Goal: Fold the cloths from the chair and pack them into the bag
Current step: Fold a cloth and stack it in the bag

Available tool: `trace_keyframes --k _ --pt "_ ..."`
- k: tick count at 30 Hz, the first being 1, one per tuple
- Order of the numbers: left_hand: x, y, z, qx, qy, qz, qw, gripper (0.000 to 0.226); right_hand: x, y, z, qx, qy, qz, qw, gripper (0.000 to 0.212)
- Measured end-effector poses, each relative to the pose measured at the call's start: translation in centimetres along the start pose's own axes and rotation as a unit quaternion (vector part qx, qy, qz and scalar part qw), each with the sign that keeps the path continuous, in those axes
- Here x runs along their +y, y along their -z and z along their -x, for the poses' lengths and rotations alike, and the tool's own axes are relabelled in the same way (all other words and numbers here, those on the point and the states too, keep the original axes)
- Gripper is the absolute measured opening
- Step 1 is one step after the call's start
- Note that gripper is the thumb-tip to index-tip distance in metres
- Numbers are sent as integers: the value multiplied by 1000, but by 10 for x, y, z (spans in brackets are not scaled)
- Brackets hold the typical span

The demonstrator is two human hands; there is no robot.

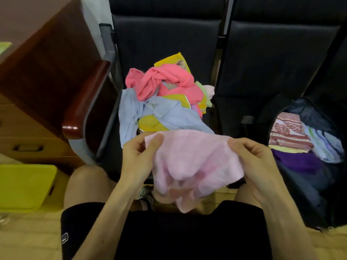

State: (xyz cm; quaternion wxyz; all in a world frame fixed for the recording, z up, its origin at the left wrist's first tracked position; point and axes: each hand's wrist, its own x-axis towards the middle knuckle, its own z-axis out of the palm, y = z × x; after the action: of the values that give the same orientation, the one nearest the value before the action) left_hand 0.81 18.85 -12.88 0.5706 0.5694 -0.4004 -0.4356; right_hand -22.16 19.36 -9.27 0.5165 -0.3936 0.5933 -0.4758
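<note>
A pale pink cloth (pixel 195 164) hangs over my lap, stretched between both hands. My left hand (pixel 139 156) pinches its upper left corner between thumb and fingers. My right hand (pixel 253 158) grips its upper right edge. Beyond it, a heap of cloths (pixel 161 100) lies on the black chair seat (pixel 169 44): coral pink, light blue and yellow pieces tangled together. To the right, an open dark bag (pixel 308 186) lies on the neighbouring seat and holds several folded cloths (pixel 293 136), patterned red, striped and purple.
A wooden armrest (pixel 84 102) juts out to the left of the chair. Left of that stands a brown wooden cabinet (pixel 37 59). A yellow plastic stool or box (pixel 24 184) sits on the floor at the lower left. My knees and black shorts fill the bottom.
</note>
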Motion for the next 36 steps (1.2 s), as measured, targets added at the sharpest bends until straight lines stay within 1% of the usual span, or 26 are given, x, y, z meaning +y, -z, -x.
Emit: trace_keyframes --k 5,8,11,12,15,18,20,22,25,27,28,29,30,32,34,36 --pt "13 -30 7 3 6 -5 1000 10 -6 -9 -13 -55 -12 -12 998 13" --pt "22 -43 13 -1 -10 4 1000 11 -9 -14 -12 -74 -12 -36 997 13" --pt "28 -51 21 -32 -41 -2 999 5 -10 -24 -9 -82 10 -51 995 13" --pt "30 -53 25 -44 -45 -1 998 9 -10 -28 -6 -84 21 -53 995 14" --pt "35 -57 35 -86 -61 5 994 19 -11 -37 0 -71 51 -55 995 15" --pt "36 -52 36 -109 -79 1 991 13 -10 -39 6 -58 73 -58 994 14" --pt "36 -49 36 -126 -93 -6 988 10 -11 -39 14 -32 80 -64 994 12" --pt "35 -48 38 -136 -113 -20 984 13 -12 -39 18 -8 82 -60 995 13" --pt "34 -44 45 -165 -127 -39 977 24 -12 -40 22 21 72 -60 995 13" --pt "35 -39 48 -195 -134 -81 968 43 -13 -42 23 30 61 -58 996 11" --pt "34 -36 48 -199 -143 -107 963 53 -13 -45 24 27 51 -65 996 10" --pt "33 -34 48 -194 -153 -128 961 58 -14 -47 25 21 41 -77 996 8" --pt "33 -33 48 -181 -163 -140 960 57 -14 -49 26 13 32 -88 996 11" --pt "32 -31 46 -165 -172 -145 960 54 -14 -51 27 4 28 -93 995 25" --pt "31 -28 43 -190 -180 -139 955 52 -17 -51 29 -9 30 -95 995 30" --pt "27 -23 40 -226 -216 -161 936 45 -20 -49 31 -22 28 -102 994 26"
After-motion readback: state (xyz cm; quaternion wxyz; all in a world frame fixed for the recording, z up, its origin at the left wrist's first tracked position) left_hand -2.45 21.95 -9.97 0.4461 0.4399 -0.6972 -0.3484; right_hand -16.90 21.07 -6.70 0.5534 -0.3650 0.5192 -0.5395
